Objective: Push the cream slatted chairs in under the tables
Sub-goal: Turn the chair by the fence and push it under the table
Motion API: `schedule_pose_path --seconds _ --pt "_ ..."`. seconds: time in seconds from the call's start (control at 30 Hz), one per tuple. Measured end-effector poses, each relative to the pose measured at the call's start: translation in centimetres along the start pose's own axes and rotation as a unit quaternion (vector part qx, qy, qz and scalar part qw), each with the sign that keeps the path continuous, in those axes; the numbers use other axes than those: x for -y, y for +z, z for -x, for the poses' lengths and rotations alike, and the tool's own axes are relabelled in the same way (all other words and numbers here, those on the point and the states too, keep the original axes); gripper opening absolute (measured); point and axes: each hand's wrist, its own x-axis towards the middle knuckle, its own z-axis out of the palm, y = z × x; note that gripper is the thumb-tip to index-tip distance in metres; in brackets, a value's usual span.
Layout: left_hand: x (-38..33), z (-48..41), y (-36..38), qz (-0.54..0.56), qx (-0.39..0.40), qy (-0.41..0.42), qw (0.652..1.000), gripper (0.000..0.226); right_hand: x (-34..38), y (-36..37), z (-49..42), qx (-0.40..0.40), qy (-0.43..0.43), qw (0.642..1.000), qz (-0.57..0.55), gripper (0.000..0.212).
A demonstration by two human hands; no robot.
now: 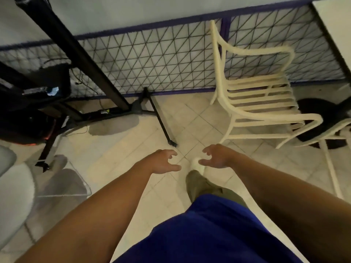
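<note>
Blue garment (209, 234), one: plain cloth, fills the lower edge.
Olive trouser leg (201, 185), one, with one pale shoe (197, 164) at its end, blurred.
Forearms, two, bare, reaching forward over the floor.
Left hand (163, 162), one: holds nothing, fingers loosely curled, thumb apart.
Right hand (216, 158), one: likewise holds nothing, fingers loosely curled toward the left hand. The two are near each other and apart, touching no furniture.
Floor (121, 168): cream square tiles with thin dark joints, laid on the diagonal.
Pale grey rounded seat (13, 190), one, smooth, at the left edge.
Black stand (161, 120), one: thin straight metal legs splayed on the tiles, one thick slanting post rising to the upper left.
Cream slatted chair (262, 99), one whole: curved tube arms, seat of parallel slats, thin legs. It stands on the floor beyond the right hand, just before the fence and left of the bench.
Second cream chair (334, 130), part only: an arm and one leg at the right edge.
Dark round shape (319, 114), one, on the floor between the two chairs; what it is cannot be told.
Fence (152, 59), two panels: black wire in a triangle lattice, purple frame.
Bench (336, 25), one: flat white top, dark edge, upper right corner.
</note>
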Motion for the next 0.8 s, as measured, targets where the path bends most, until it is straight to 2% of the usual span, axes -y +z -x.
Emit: schedule_pose_path --seconds 0.1,0.17,0.23,0.33,0.43,0.6,0.73,0.8 --pt "-1.8 -4.6 -6.2 -0.062 0.007 0.04 0.997 0.075 0.6 -4.1 -3.2 -0.055 0.006 0.998 -0.01 0.074" --pt "-4.1 -8.1 -11.1 -0.113 0.0 0.075 0.991 0.074 0.6 -7.5 -5.4 -0.137 0.004 0.989 -0.047 0.071" --pt "-7.1 -11.7 -16.3 -0.156 -0.022 0.108 0.982 0.074 0.1 -11.4 -7.4 -0.24 0.023 0.966 -0.097 0.069" --pt "-12.7 -15.5 -22.5 -0.203 -0.045 0.159 0.965 0.073 -1.1 -16.2 -9.1 -0.308 0.066 0.938 -0.146 0.072" --pt "-18.3 -18.3 -26.6 -0.232 -0.05 0.215 0.947 0.074 -2.4 -19.5 -10.3 -0.314 0.12 0.92 -0.202 0.075" --pt "-24.6 -24.3 -28.8 -0.35 0.013 0.258 0.9 0.077 -5.2 -21.3 -12.1 -0.292 0.184 0.899 -0.267 0.076" --pt "-28.7 -30.2 -28.6 -0.448 0.059 0.282 0.847 0.062 -7.8 -20.7 -13.9 -0.264 0.212 0.873 -0.351 0.078" --pt "-31.1 -33.7 -28.6 -0.472 0.083 0.284 0.83 0.057 -8.7 -20.4 -15.2 -0.246 0.227 0.859 -0.387 0.078"
